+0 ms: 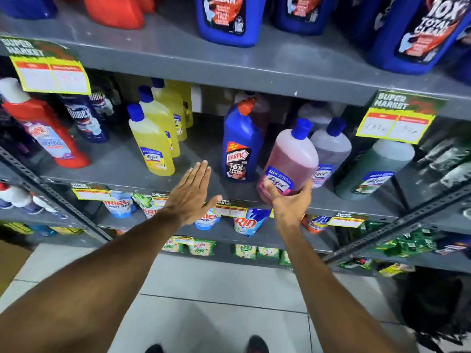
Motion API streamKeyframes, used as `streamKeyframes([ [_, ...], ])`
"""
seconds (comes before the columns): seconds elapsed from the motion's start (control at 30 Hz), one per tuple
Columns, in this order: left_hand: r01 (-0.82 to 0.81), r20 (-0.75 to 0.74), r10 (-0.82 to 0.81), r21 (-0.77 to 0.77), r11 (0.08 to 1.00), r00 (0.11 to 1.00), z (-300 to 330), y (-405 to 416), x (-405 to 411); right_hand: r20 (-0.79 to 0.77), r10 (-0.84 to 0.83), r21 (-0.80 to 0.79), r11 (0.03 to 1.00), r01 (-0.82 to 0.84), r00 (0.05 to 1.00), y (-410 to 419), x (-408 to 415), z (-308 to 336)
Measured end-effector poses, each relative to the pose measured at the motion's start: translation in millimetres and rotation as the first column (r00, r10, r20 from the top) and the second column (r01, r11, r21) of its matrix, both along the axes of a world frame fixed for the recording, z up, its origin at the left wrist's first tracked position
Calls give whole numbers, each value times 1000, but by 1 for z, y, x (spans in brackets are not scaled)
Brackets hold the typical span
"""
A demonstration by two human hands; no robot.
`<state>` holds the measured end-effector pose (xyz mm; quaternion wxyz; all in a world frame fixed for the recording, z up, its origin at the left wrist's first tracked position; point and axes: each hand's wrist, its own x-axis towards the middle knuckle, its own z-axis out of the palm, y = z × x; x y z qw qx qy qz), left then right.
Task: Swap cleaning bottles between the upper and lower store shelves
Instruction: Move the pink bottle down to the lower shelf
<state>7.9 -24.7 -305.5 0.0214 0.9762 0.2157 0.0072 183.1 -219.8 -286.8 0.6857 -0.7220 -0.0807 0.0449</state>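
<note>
Pink bottle (pixel 290 159) sits tilted at the front edge of the lower shelf (pixel 114 164), your right hand (pixel 289 203) wrapped round its base from below. Your left hand (pixel 190 194) hangs flat and empty, fingers spread, before the bare gap beside the Harpic bottle (pixel 240 143). You seem to be either lifting it out or setting it in; I can't tell which. A lift next calls for tipping the blue cap (pixel 302 128) clear of the upper shelf (pixel 229 62) lip. Grey bottle (pixel 330 146) crowds your right; open room lies left, toward the yellow bottles (pixel 153 141)
</note>
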Motion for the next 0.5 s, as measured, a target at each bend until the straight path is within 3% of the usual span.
streamKeyframes([
  [0.5,-45,-45,45,2,999,998,-47,14,5,-7,-62,30,998,62,998,33,15,-24],
])
